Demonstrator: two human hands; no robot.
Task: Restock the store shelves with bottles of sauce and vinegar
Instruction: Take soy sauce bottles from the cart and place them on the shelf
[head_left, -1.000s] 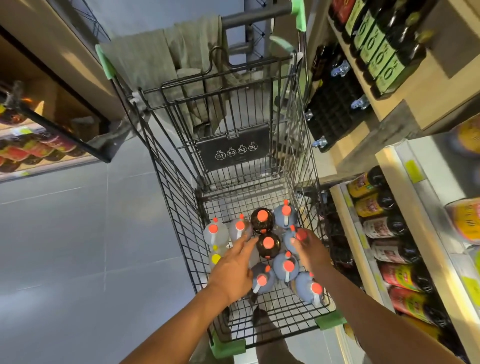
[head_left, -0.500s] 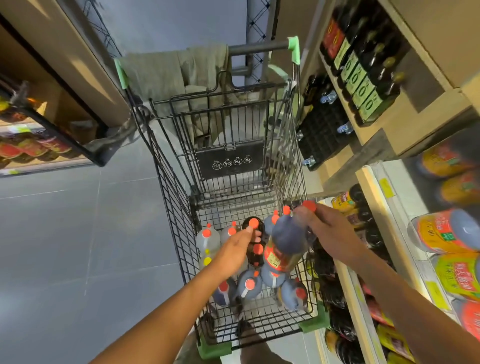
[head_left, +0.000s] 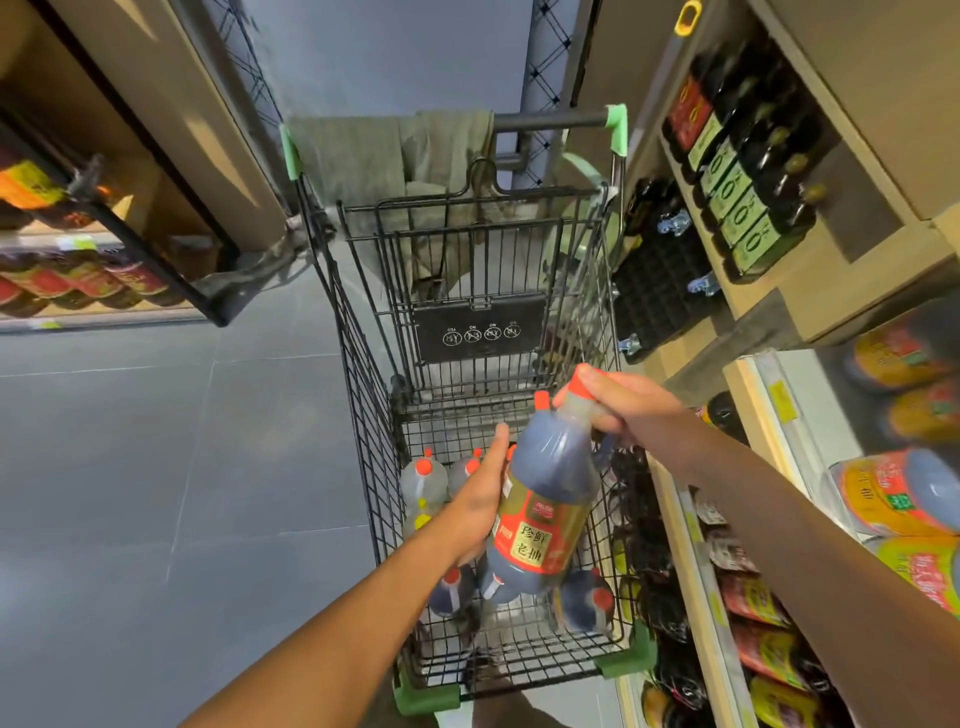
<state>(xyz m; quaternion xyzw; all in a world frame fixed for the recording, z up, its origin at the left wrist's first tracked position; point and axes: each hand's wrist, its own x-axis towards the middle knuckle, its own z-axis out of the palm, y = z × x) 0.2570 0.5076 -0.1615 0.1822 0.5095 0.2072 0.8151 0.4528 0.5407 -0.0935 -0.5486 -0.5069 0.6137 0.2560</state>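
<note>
Where the aisle narrows, shelving (head_left: 810, 291) on the right ranks as the largest item: upper wooden tier with dark green-labelled bottles (head_left: 748, 192), lower tiers with rows of dark sauce bottles and yellow-and-red labelled jugs (head_left: 893, 493). Grey tiled floor (head_left: 156, 467) fills the left side, with a second shelf unit (head_left: 78, 249) of red-labelled jars at the far left.

Shopping cart (head_left: 467, 322): black wire basket, green corner bumpers, standing just beside the right shelving. Grey-green cloth (head_left: 395, 156) draped over the handle end. Black warning placard on the child-seat flap.

Bottles in the cart (head_left: 423, 480): several, red-capped, some clear-bodied, some dark, standing on the basket floor; exact count cannot be told.

Soy sauce bottle (head_left: 550, 493): 1 large dark bottle with a red cap, side handle and red-and-gold label, held tilted above the cart, clear of the other bottles.

Right hand (head_left: 618, 405): fingers curled around the bottle's neck and cap, gripping it from above.

Left hand (head_left: 483, 488): fingers extended, palm laid flat against the bottle's left side near the label, supporting it.
</note>
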